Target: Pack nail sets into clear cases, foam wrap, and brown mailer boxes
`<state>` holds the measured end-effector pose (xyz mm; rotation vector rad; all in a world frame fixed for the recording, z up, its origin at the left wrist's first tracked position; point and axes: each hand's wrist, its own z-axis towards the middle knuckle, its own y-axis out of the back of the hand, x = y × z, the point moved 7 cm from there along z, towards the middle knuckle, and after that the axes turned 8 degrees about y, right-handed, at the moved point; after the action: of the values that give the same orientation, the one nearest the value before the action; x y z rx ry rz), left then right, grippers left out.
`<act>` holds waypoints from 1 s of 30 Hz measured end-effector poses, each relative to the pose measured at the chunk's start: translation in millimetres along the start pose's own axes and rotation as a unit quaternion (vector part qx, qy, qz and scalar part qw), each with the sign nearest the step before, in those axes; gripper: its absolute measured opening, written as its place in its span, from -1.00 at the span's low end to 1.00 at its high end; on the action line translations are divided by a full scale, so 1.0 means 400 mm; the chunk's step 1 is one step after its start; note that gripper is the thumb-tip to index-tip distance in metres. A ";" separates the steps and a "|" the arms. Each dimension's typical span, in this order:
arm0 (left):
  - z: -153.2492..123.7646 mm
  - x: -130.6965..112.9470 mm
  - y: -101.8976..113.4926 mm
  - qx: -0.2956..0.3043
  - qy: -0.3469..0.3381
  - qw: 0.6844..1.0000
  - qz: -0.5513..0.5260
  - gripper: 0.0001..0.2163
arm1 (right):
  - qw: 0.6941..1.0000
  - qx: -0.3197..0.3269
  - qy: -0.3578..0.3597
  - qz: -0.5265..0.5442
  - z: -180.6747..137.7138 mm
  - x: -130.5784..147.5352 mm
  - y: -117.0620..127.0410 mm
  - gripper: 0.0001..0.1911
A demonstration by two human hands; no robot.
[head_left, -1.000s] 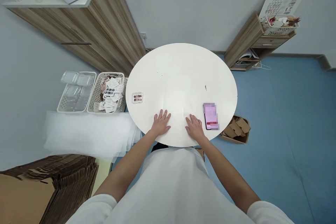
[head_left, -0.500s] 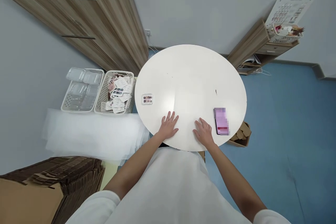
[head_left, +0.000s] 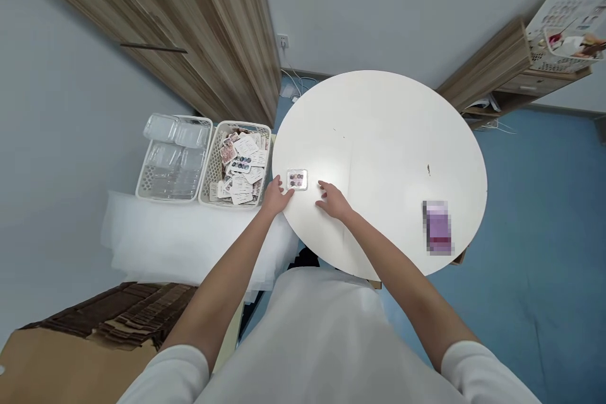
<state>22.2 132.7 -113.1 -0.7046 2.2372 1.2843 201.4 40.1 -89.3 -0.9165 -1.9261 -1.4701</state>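
A small clear-edged case [head_left: 297, 180] with rows of dark and pinkish round pieces lies flat near the left rim of the round white table [head_left: 388, 120]. My left hand [head_left: 277, 196] is at the case's left side, thumb and fingers apart, the thumb close to its lower corner; whether it touches the case I cannot tell. Over the tabletop to the right of the case, my right hand [head_left: 334, 201] has its fingers curved and parted from the thumb, with nothing between them. A gap separates this hand from the case.
Left of the table stand a white basket [head_left: 203, 192] of clear plastic trays and another basket [head_left: 267, 167] full of printed cards. White translucent sheets [head_left: 189, 227] lie before them, with stacked cardboard [head_left: 85, 360] nearer. A blurred purple phone-like object [head_left: 438, 227] rests on the table's right.
Both hands have left the table's front edge and moved left and forward toward the case. The view has shifted left, so the table appears farther right. The case still lies on the table.
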 end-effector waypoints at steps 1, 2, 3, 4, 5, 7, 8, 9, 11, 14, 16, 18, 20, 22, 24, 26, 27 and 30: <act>0.008 -0.002 -0.002 0.002 0.008 1.000 -0.006 -0.35 | 1.000 -0.007 -0.016 0.020 0.026 0.004 -0.007 -0.31; 0.013 -0.004 -0.004 0.002 0.012 1.000 -0.009 -0.36 | 0.999 -0.015 -0.029 0.039 0.048 0.005 -0.013 -0.27; 0.017 -0.006 -0.007 0.000 0.013 1.000 -0.010 -0.37 | 0.997 -0.022 -0.040 0.056 0.067 0.006 -0.020 -0.24; 0.019 -0.008 -0.010 -0.001 0.012 1.000 -0.009 -0.38 | 0.996 -0.029 -0.048 0.071 0.082 0.007 -0.028 -0.21; 0.020 -0.010 -0.015 0.000 0.007 1.000 -0.007 -0.39 | 0.994 -0.034 -0.052 0.085 0.094 0.007 -0.036 -0.20; 0.018 -0.011 -0.024 0.004 -0.010 1.000 -0.002 -0.42 | 0.993 -0.047 -0.055 0.098 0.107 0.010 -0.051 -0.21; 0.015 -0.011 -0.028 0.004 -0.019 1.000 -0.001 -0.43 | 0.992 -0.055 -0.054 0.100 0.109 0.011 -0.057 -0.23; 0.012 -0.009 -0.031 0.003 -0.027 1.000 -0.004 -0.44 | 0.992 -0.063 -0.053 0.099 0.109 0.013 -0.061 -0.26; 0.002 -0.006 -0.037 0.001 -0.036 0.999 -0.022 -0.45 | 0.991 -0.078 -0.054 0.099 0.100 0.012 -0.066 -0.33; -0.022 -0.012 -0.050 0.014 -0.048 0.997 -0.066 -0.46 | 0.988 -0.092 -0.060 0.106 0.072 0.002 -0.057 -0.40; -0.046 -0.027 -0.064 0.027 -0.061 0.994 -0.091 -0.45 | 0.987 -0.105 -0.063 0.108 0.041 -0.009 -0.038 -0.43; -0.077 -0.051 -0.084 0.042 -0.077 0.990 -0.109 -0.43 | 0.985 -0.126 -0.061 0.105 -0.002 -0.021 -0.009 -0.46; -0.117 -0.085 -0.111 0.061 -0.101 0.985 -0.122 -0.41 | 0.982 -0.147 -0.058 0.100 -0.059 -0.036 0.025 -0.47; -0.166 -0.124 -0.149 0.086 -0.130 0.980 -0.124 -0.39 | 0.979 -0.165 -0.061 0.104 -0.130 -0.060 0.061 -0.49; -0.221 -0.165 -0.198 0.115 -0.155 0.975 -0.113 -0.38 | 0.974 -0.182 -0.071 0.112 -0.209 -0.097 0.099 -0.50; -0.278 -0.203 -0.256 0.146 -0.176 0.969 -0.097 -0.37 | 0.970 -0.195 -0.083 0.118 -0.289 -0.143 0.136 -0.51; -0.304 -0.220 -0.286 0.160 -0.184 0.966 -0.090 -0.36 | 0.969 -0.198 -0.089 0.120 -0.326 -0.168 0.152 -0.52; -0.368 -0.257 -0.373 0.193 -0.196 0.959 -0.070 -0.36 | 0.967 -0.193 -0.105 0.128 -0.419 -0.241 0.187 -0.54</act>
<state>174.8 -40.6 -78.2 -0.4097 1.9837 0.7987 322.9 -127.3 -75.2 -1.4886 -1.6044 -1.6721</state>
